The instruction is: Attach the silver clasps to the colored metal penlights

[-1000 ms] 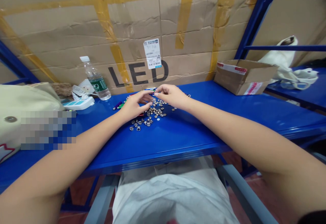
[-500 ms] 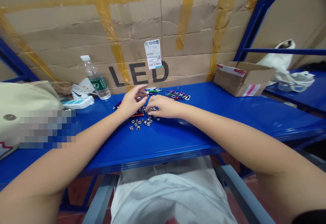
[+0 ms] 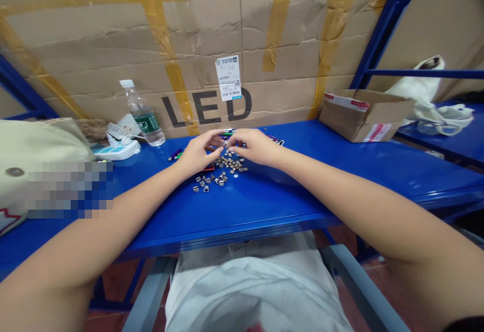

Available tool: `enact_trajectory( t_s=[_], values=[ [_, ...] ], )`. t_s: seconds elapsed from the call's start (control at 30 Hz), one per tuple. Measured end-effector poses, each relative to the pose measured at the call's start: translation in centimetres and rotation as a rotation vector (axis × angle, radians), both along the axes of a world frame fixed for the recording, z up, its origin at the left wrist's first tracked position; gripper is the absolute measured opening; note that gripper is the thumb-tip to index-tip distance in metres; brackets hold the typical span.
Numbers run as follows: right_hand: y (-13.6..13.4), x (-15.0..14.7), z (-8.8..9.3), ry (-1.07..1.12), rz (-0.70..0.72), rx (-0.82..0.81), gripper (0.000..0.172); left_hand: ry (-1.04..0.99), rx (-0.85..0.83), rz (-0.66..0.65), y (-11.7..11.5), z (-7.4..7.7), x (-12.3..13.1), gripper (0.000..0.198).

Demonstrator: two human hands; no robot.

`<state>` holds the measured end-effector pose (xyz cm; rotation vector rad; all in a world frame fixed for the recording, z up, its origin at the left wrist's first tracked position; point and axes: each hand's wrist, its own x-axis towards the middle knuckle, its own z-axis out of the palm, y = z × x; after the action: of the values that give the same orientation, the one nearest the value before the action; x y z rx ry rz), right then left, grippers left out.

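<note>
A scatter of several small silver metal parts (image 3: 221,170) lies on the blue shelf (image 3: 264,196). My left hand (image 3: 199,151) and my right hand (image 3: 254,145) meet fingertip to fingertip just above the far side of the pile. Both pinch a tiny item that I cannot make out. Coloured clips (image 3: 227,133) lie just behind the hands, partly hidden by them. A few more coloured pieces (image 3: 175,154) lie left of my left hand.
A taped cardboard wall marked LED (image 3: 207,108) backs the shelf. A water bottle (image 3: 142,114) and a white power strip (image 3: 115,149) stand at the left, beside a cream bag (image 3: 34,145). An open cardboard box (image 3: 363,114) sits at the right. A white bag (image 3: 427,97) lies on the neighbouring shelf.
My right hand dipped down onto the pile half a second ago and has come back up to meet my left hand above it.
</note>
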<state>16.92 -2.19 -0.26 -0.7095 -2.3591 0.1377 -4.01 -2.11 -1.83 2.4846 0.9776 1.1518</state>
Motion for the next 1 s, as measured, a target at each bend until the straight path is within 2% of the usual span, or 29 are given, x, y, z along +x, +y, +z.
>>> enact_trajectory(
  t_s=[0.13, 0.3, 0.43, 0.53, 0.63, 0.7, 0.77, 0.87, 1.0],
  values=[
    [0.3, 0.6, 0.3, 0.175, -0.13, -0.08, 0.011, 0.019, -0.01, -0.021, -0.2, -0.1, 0.2, 0.047],
    [0.4, 0.4, 0.1, 0.184, -0.131, -0.168, 0.01, -0.003, -0.027, -0.041, -0.2, -0.2, 0.2, 0.049],
    [0.8, 0.7, -0.2, 0.18, -0.109, -0.201, 0.01, -0.095, -0.13, -0.078, 0.0, -0.4, 0.1, 0.048],
    [1.1, 1.1, -0.2, 0.158, -0.078, -0.151, 0.009, -0.204, -0.246, -0.082, -0.1, -0.1, 0.3, 0.044],
    [1.0, 1.3, -0.1, 0.102, -0.005, -0.004, 0.01, -0.294, -0.361, -0.071, -0.3, 0.3, 0.4, 0.04],
    [0.8, 1.3, 0.1, 0.073, 0.051, 0.06, 0.012, -0.309, -0.431, -0.063, -0.4, 0.5, 0.4, 0.041],
    [0.7, 1.3, 0.1, 0.077, 0.074, 0.059, 0.013, -0.302, -0.46, -0.049, -0.5, 0.6, 0.4, 0.042],
    [0.5, 1.1, -0.2, 0.167, 0.028, -0.079, 0.011, -0.26, -0.376, -0.03, -0.8, 0.6, 0.5, 0.04],
    [0.5, 0.8, -0.4, 0.34, -0.065, -0.408, 0.011, -0.11, -0.142, 0.032, -1.4, 1.2, 0.6, 0.036]
  ],
)
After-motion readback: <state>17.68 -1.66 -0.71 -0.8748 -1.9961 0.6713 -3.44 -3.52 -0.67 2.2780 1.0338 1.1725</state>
